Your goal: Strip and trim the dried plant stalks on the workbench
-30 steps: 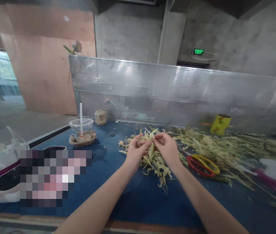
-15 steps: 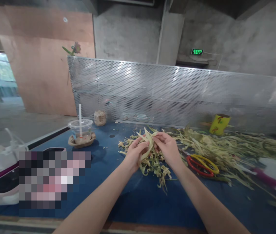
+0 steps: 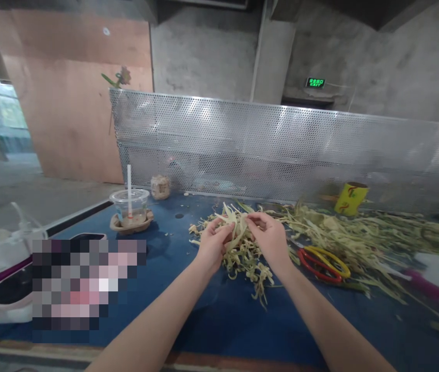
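Observation:
A small bunch of pale green, strip-like dried leaves [image 3: 237,221] is in my left hand [image 3: 210,247], pinched between thumb and fingers. My right hand [image 3: 270,238] is closed at the bunch's right side, thumb and forefinger pinching a leaf's edge. Directly under both hands lies a heap of curled, dry plant scraps [image 3: 247,262]. To the right of my right hand, scissors with red and yellow handles [image 3: 317,266] rest on the table, their blades partly hidden by my hand and the plants.
Long dried leaves [image 3: 343,226] spread over the right of the blue table [image 3: 157,294], near a yellow can [image 3: 351,199]. At left stand a plastic cup with a straw [image 3: 129,204], a wrapped block [image 3: 160,187] and phones [image 3: 5,287]. A perforated metal panel [image 3: 219,147] closes the back.
My right hand has shifted slightly right, away from my left, and the held leaves look more spread. The whole view has moved slightly.

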Demonstrator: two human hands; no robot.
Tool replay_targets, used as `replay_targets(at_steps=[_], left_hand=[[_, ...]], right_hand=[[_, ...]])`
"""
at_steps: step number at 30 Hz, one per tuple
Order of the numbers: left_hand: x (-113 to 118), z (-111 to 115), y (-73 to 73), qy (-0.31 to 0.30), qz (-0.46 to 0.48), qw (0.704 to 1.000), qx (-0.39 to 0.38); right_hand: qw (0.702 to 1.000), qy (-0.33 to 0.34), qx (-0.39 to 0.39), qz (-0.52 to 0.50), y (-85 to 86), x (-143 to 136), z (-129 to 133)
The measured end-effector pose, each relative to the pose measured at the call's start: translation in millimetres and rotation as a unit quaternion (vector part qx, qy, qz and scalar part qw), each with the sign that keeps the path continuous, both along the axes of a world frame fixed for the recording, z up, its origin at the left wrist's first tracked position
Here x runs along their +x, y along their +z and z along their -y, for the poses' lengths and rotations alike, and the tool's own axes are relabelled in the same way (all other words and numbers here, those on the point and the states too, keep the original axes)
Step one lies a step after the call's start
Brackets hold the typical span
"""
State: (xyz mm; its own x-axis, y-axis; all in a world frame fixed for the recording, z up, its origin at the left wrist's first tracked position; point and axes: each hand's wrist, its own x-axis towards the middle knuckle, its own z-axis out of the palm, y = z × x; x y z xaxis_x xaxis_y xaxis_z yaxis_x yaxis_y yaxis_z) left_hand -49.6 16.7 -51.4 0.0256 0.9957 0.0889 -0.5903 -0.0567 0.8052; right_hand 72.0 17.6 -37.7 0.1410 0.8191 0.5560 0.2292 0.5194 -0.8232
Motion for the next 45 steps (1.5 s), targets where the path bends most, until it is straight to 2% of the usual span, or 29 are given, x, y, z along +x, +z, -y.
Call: replay_targets(at_steps=[9,14,20,25,29,35,39,45], left_hand=[[-2,-4,-5.5,0.096,-0.045,0.994,0.010],[-2,-1,-3.1,0.113,-0.054,0.992,0.021],[0,1,-1.5,0.095,-0.039,0.994,0.029],[2,0,-2.4,0.055,-0.008,0.998,0.034],[2,-1,-2.0,0.022,0.006,0.999,0.029],[0,0,-1.0,-0.006,-0.010,0.999,0.033],[-1,-2,0.1,0.014,-0.040,0.998,0.049],[-2,-1,2.6,0.034,-0.061,0.994,0.078]], right_hand=[[0.990,0.106,-0.038,-0.082,3.8,-9,8],[0.992,0.102,-0.046,-0.054,-1.4,-12,8],[0.998,0.062,-0.009,0.025,-8.3,-10,1],[0.997,0.028,-0.012,0.071,-5.7,-6,0],[0.997,0.042,-0.001,0.062,-4.3,-4,0],[0.998,0.049,-0.033,0.021,-3.8,-2,-3],[0.991,0.110,-0.070,0.022,-1.0,1,-3],[0.956,0.273,-0.104,-0.016,6.1,14,-4]])
